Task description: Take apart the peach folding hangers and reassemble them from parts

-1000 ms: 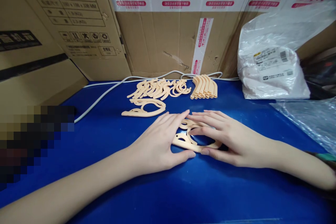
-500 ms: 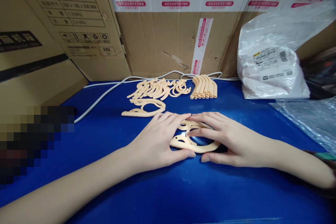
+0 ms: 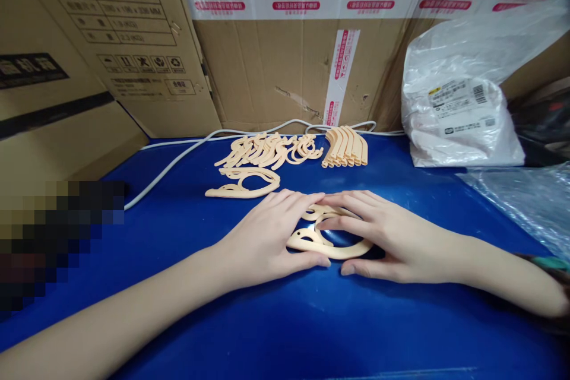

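Head view: left hand arched over the left end of a cream curved frame, thumb along its near edge; can't tell if it's actually gripping. Right hand wide at the right end, fingers spread, one reaching into the ring opening, thumb parted from the near bar. Index fingers meet at the far side. Frame lies flat on the blue table, between both hands; far edge partly hidden under the fingers.

Second frame, similar shape, lies just beyond the left hand. Behind it, a pile of loose curved parts; right of that, a neat row of curved tubes. White cable runs behind. White plastic bag back right, cardboard box at the rear.
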The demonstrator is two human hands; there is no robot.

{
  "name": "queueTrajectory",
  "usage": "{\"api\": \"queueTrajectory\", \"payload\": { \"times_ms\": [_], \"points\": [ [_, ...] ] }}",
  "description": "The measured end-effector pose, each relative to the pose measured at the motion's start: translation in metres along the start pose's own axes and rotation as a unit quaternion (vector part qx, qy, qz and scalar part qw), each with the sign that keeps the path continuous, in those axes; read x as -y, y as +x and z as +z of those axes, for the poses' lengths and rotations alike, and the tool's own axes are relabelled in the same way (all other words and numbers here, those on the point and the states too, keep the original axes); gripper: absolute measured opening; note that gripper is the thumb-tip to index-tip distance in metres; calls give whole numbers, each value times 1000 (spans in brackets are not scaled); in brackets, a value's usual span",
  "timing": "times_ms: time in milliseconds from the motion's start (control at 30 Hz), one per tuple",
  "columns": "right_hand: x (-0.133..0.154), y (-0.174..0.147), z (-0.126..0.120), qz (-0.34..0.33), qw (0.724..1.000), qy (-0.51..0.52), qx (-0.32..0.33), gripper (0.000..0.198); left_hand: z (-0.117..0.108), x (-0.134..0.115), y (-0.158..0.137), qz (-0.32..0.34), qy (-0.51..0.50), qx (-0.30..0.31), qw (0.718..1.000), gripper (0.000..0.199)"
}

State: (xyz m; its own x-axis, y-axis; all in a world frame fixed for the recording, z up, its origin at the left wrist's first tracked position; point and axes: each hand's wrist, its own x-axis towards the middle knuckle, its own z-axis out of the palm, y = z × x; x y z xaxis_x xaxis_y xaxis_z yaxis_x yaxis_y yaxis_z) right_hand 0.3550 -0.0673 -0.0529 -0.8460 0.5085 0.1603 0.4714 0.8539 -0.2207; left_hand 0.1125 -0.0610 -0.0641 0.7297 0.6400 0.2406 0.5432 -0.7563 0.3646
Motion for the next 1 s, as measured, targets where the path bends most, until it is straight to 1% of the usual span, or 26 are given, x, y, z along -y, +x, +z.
{"api": "queueTrajectory", "payload": {
  "times_ms": [133, 533, 633, 700, 767, 833, 867, 933, 967, 1000],
  "points": [
    [-1, -1, 0, 2, 1000, -4, -12, 63, 0, 0, 0, 3, -7, -1, 1000, 69],
    [0, 2, -1, 13, 999, -7, -39, 63, 1, 1, 2, 3, -23, -1, 1000, 73],
    [-1, 1, -2, 8, 998, -11, -66, 63, 1, 2, 2, 8, -13, 0, 1000, 76],
    [-3, -1, -4, 24, 994, -10, -108, 59, -3, 1, 3, 8, 4, -5, 1000, 78],
    [-6, -3, -7, 58, 984, 3, -168, 47, -13, 1, 4, 1, 23, -15, 1000, 76],
    [-9, -5, -10, 96, 968, 22, -231, 34, -29, 3, 5, -13, 42, -31, 999, 73],
    [-11, -6, -11, 109, 961, 29, -252, 29, -39, 4, 5, -23, 54, -44, 997, 73],
    [-14, -6, -13, 122, 957, 32, -260, 25, -60, 11, 5, -48, 71, -75, 993, 77],
    [-15, -5, -12, 120, 961, 29, -248, 24, -69, 15, 4, -61, 78, -88, 991, 82],
    [-16, -5, -11, 115, 967, 23, -227, 23, -78, 21, 3, -72, 84, -89, 990, 86]
  ]
}}
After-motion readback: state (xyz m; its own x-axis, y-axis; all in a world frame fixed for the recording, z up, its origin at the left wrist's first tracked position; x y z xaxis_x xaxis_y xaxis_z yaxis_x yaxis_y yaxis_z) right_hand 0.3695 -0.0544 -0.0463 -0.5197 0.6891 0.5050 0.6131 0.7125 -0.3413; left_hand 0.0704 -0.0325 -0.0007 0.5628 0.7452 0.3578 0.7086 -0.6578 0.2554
